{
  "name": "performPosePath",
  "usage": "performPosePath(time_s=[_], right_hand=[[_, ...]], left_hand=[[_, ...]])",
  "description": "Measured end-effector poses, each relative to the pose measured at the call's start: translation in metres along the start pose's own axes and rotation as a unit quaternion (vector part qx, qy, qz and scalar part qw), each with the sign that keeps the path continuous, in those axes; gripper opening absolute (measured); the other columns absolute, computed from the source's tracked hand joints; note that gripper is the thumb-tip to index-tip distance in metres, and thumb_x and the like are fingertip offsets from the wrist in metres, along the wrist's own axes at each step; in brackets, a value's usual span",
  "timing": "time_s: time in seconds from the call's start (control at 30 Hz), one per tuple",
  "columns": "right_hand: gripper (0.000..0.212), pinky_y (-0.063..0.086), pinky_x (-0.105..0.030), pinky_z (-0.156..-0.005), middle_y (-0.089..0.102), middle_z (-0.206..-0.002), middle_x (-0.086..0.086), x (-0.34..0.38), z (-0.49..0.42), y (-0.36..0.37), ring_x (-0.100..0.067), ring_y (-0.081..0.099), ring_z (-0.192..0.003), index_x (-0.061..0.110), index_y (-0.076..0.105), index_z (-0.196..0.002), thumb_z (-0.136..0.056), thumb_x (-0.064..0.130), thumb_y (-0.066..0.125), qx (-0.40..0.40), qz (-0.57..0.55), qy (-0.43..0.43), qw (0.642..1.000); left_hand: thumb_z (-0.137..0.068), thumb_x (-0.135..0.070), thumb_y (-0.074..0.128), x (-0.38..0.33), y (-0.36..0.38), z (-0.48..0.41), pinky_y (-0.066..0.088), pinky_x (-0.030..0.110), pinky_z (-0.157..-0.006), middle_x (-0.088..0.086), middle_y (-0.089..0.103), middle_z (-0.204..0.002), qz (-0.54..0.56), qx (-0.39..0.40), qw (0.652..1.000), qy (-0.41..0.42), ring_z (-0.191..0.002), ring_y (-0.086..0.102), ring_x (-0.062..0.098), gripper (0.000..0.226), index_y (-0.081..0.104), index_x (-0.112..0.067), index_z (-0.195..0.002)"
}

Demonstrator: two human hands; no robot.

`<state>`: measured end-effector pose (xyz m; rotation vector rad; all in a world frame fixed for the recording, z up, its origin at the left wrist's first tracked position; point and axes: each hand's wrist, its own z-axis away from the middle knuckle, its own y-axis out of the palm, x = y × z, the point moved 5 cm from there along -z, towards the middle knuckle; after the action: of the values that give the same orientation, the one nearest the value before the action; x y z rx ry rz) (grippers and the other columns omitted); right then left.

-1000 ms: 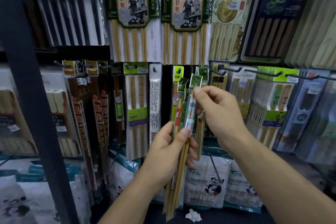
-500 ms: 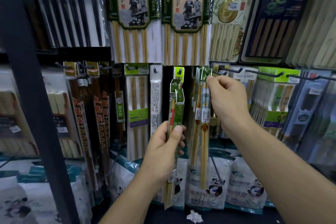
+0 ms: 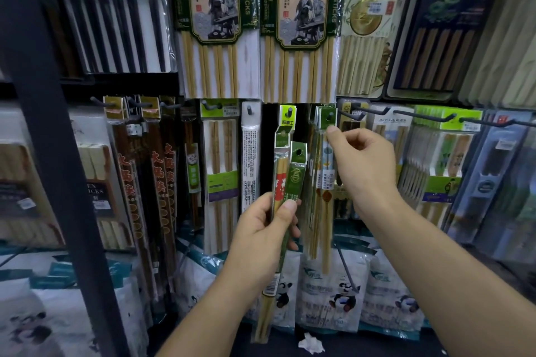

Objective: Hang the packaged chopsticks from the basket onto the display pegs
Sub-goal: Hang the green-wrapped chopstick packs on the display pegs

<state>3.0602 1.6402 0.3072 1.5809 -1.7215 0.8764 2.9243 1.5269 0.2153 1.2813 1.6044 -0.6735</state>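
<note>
Under the large green-and-cream chopstick packs [image 3: 216, 9] printed "火锅筷" and "CHOPSTICKS", the left hand [image 3: 261, 229] grips two slim clear packs of bamboo chopsticks [image 3: 287, 182], near upright with green headers up and tips down. The right hand [image 3: 362, 159] pinches a green-headed bamboo chopstick pack [image 3: 326, 182] hanging vertically on a dark metal peg [image 3: 330, 116].

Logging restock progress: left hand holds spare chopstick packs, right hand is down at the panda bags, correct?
No. The head view shows the right hand up at the pegs, thumb on the green header of a hanging pack. The left hand does hold spare chopstick packs.
</note>
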Motion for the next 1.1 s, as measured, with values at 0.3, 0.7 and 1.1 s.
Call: performPosePath(time_s=[0.3, 0.7, 1.1], right_hand=[[0.025, 0.047, -0.009, -0.057, 0.063, -0.063, 0.015, 0.017, 0.039, 0.011, 0.007, 0.056, -0.060, 0.012, 0.071, -0.078, -0.099, 0.022, 0.063, 0.137, -0.071, -0.020, 0.988], [0.030, 0.043, -0.014, -0.052, 0.049, -0.060, -0.002, 0.025, -0.004, -0.001, -0.009, 0.045, -0.055, 0.008, 0.067, -0.084, -0.102, 0.029, 0.058, 0.024, -0.039, -0.016, 0.999], [0.044, 0.039, 0.005, -0.062, 0.032, -0.042, 0.016, 0.020, -0.010, 0.004, -0.007, 0.035, -0.048, 0.001, 0.057, -0.065, -0.100, 0.027, 0.060, -0.020, -0.063, 0.000, 0.998]], left_hand=[[-0.091, -0.041, 0.062, -0.004, 0.009, 0.003, 0.056, 0.024, -0.061, -0.007, 0.069, -0.076, 0.030, 0.024, 0.999, -0.010, -0.071, 0.067, 0.011, 0.015, 0.074, -0.033, -0.092], [-0.102, -0.040, 0.053, -0.001, -0.002, 0.003, 0.047, 0.009, -0.061, -0.017, 0.058, -0.064, -0.035, -0.040, 0.998, -0.032, -0.066, 0.057, 0.001, 0.026, 0.077, -0.036, -0.094], [-0.098, -0.048, 0.052, 0.001, 0.000, 0.001, 0.051, 0.021, -0.062, -0.005, 0.052, -0.064, -0.063, -0.006, 0.998, -0.024, -0.063, 0.055, 0.012, 0.023, 0.075, -0.044, -0.096]])
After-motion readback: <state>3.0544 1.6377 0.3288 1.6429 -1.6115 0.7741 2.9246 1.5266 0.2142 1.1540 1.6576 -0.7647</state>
